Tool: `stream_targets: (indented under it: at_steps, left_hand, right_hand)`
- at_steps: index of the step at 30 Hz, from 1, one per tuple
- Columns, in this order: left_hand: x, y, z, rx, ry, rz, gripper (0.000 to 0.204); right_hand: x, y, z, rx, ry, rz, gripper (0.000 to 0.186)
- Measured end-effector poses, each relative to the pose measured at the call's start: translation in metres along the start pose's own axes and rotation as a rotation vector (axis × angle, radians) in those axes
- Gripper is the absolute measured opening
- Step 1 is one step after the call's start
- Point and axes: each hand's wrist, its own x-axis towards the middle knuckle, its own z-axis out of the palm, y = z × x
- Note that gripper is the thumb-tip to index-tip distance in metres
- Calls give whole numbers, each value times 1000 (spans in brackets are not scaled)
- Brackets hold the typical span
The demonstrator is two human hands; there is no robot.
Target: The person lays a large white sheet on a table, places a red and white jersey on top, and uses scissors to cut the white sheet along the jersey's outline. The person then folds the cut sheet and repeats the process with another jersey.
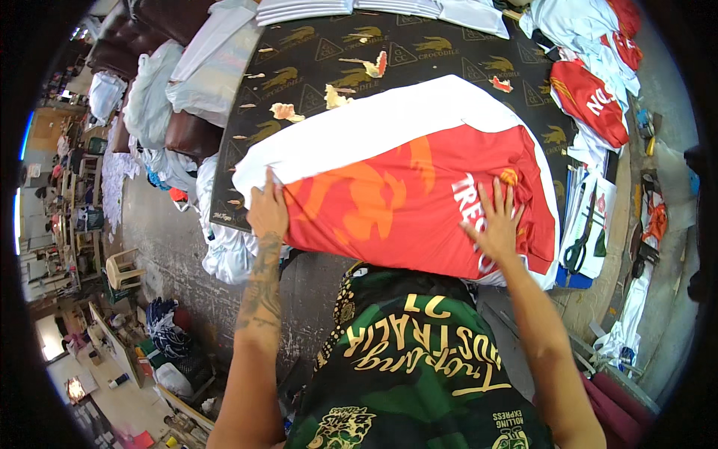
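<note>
A red and white jersey (359,202) with orange print and white lettering lies spread over a black board (299,52) patterned with gold crocodile shapes. At its left end my left hand (268,213) is closed on the cloth, its fingertips at a small crease where the white and red parts meet. My right hand (496,224) rests flat on the red part at the right, fingers spread over the lettering. The jersey's underside is hidden.
Torn paper scraps (366,67) litter the board. Folded white cloths (396,6) line its far edge. Dark-handled scissors (577,253) lie on papers to the right, below a heap of red and white garments (591,97). Plastic bags (152,93) and a brown seat (193,135) stand left.
</note>
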Motion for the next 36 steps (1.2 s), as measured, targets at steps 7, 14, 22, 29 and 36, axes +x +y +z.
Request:
stream_targets:
  at_steps: [7,14,22,29,36]
  left_hand:
    - [103,-20,-1,-154,-52,251,53]
    - [21,-43,-1,-153,-9,180,56]
    - [19,-27,1,-291,-192,56,68]
    - [-100,128,-54,-1227,-888,316,54]
    - [-47,95,-160,-1070,-1015,639,42]
  right_hand:
    - [140,34,-63,66,263,-42,103]
    - [4,19,-16,180,329,-41,112]
    - [-48,-46,-36,938,89,461,19]
    - [-57,-88,-63,922,394,-175,81]
    - [25,31,-219,1012,388,165,41]
